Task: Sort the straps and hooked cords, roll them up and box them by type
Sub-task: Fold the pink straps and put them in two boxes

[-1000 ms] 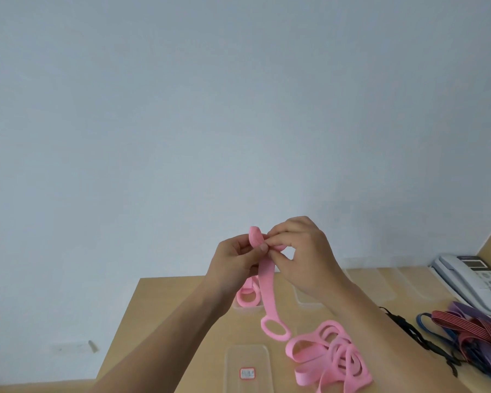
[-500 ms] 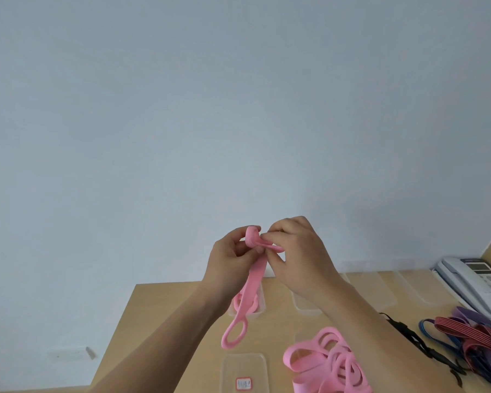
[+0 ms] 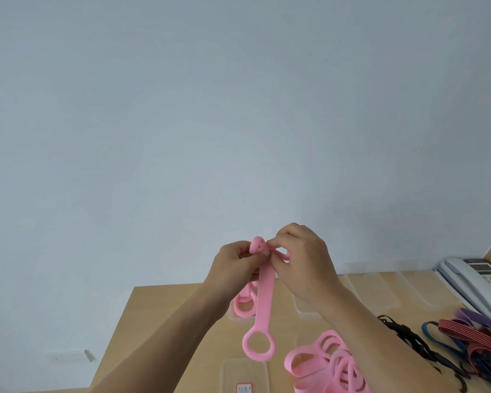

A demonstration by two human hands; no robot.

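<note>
At the near edge of the counter [image 3: 159, 307] lies a clear lid [image 3: 244, 375] with a red-bordered label, and just to its right a loose pile of pink straps [image 3: 326, 367]. Further right sits a tangle of black, blue, red-striped and purple cords [image 3: 471, 344]. Above the counter, the left hand [image 3: 236, 268] and right hand [image 3: 304, 265] both pinch the upper end of a pink strap [image 3: 262, 302], fingers curled around its partly rolled top; its ring end hangs down free. Behind it a clear box [image 3: 240, 314] holds more pink straps. At the far right stands a telephone [image 3: 476, 282].
</note>
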